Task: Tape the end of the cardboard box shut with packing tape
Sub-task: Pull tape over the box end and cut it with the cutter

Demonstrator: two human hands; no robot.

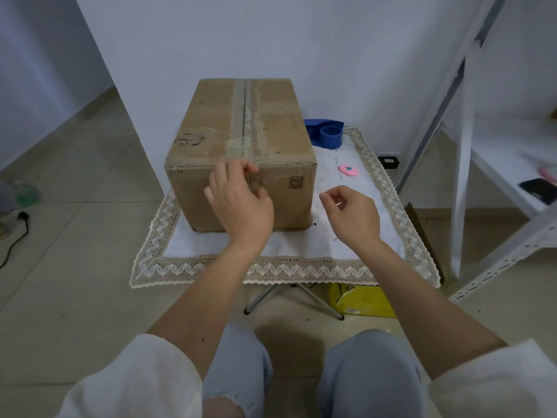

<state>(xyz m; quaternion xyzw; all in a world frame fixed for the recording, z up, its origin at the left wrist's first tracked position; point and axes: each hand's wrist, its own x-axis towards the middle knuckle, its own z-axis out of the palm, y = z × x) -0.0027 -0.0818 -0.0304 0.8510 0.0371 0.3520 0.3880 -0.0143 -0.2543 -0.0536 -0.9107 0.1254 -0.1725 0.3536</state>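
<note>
Cardboard box [241,140] sat on the left half of a small folding tabletop [301,245] covered by a white cloth with a lace zigzag border [271,268], its long axis running from near to far. A strip of clear packing tape [242,116] ran along the top seam and came down over the near edge onto the near end face, where a small square printed code [296,182] showed toward the right. The left hand [238,203] was raised against that near end face, its fingers [250,168] curled at the top edge of the box and pinching the clear tape end where it folded over; the tape there was hard to make out. The right hand [351,212] hovered over the cloth just right of the box, apart from it, with its fingers [331,197] loosely curled inward and nothing visible between them. A blue tape dispenser [327,132] stood on the far right of the tabletop, partly hidden behind the box's far right corner. A small pink cutter [348,169] lay on the cloth between the dispenser and the right hand. A white metal rack [470,164] stood to the right of the tabletop, and a yellow item [361,300] lay on the floor under it.
</note>
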